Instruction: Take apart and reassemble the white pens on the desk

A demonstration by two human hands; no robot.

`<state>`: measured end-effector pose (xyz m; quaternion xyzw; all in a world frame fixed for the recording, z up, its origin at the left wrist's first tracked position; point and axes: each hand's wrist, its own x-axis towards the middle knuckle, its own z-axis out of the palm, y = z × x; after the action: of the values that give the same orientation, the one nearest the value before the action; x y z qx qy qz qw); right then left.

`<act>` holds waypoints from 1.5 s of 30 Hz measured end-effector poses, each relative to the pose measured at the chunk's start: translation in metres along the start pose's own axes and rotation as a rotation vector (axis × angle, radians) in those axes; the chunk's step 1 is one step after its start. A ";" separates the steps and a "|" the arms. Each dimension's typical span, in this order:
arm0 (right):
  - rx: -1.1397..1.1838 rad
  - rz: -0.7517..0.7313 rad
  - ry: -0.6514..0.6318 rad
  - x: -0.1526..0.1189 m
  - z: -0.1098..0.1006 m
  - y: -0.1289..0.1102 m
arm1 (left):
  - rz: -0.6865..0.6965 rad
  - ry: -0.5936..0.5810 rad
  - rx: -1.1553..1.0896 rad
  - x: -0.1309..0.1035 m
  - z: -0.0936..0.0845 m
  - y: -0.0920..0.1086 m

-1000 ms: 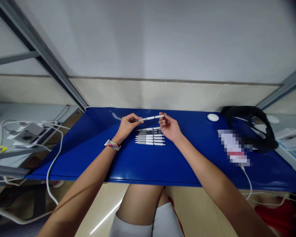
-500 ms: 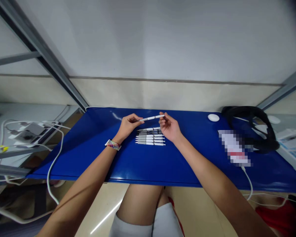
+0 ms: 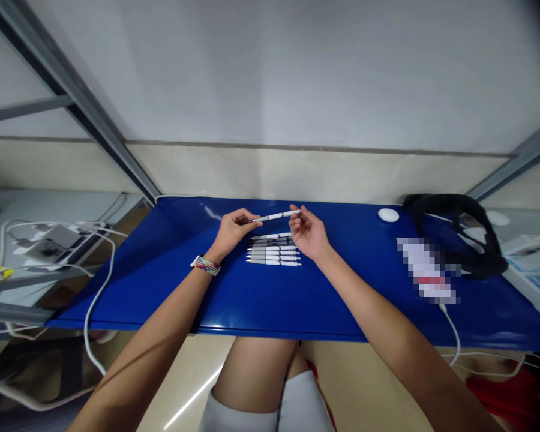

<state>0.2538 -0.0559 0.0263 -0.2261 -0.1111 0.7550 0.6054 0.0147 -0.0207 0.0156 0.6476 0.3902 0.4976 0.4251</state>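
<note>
A white and grey pen [image 3: 279, 215] is held up nearly level above the table, slanting slightly up to the right. Its grey tip end is pinched by my left hand [image 3: 234, 231], which has a colourful woven band at the wrist. The fingers of my right hand [image 3: 309, 233] are closed round the pen's white push-button end. Just below, several similar pens [image 3: 274, 255] lie side by side in a stack of rows, their tips to the left. My right hand's fingers cover the ends of the farthest ones.
The blue table [image 3: 270, 300] carries a white oval object [image 3: 388, 215], a black headband-like strap [image 3: 481, 222] and a pixelated device [image 3: 425, 270] with a white cable [image 3: 452, 330] on the right. More white cables [image 3: 99, 294] hang at the left edge. Metal posts [image 3: 112, 132] frame the table.
Almost nothing differs. Both hands keep hold of the same pen in about the same place, and the view has shifted very slightly.
</note>
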 end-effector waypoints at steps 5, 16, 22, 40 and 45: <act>-0.067 -0.013 0.014 0.000 0.000 0.000 | 0.004 -0.001 0.011 0.000 0.001 0.000; -0.022 -0.022 0.033 -0.001 0.004 0.002 | 0.006 -0.008 0.019 0.000 0.001 0.001; -0.032 -0.041 0.050 -0.001 0.004 0.003 | 0.003 -0.007 0.023 -0.001 0.002 0.003; -0.087 -0.050 0.074 -0.001 0.003 0.002 | 0.008 -0.021 0.040 -0.001 0.002 0.001; -0.072 -0.034 0.046 -0.002 0.003 0.001 | -0.007 -0.012 0.041 -0.002 0.002 0.004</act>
<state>0.2517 -0.0580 0.0291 -0.2634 -0.1281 0.7348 0.6118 0.0168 -0.0238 0.0181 0.6579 0.4000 0.4841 0.4156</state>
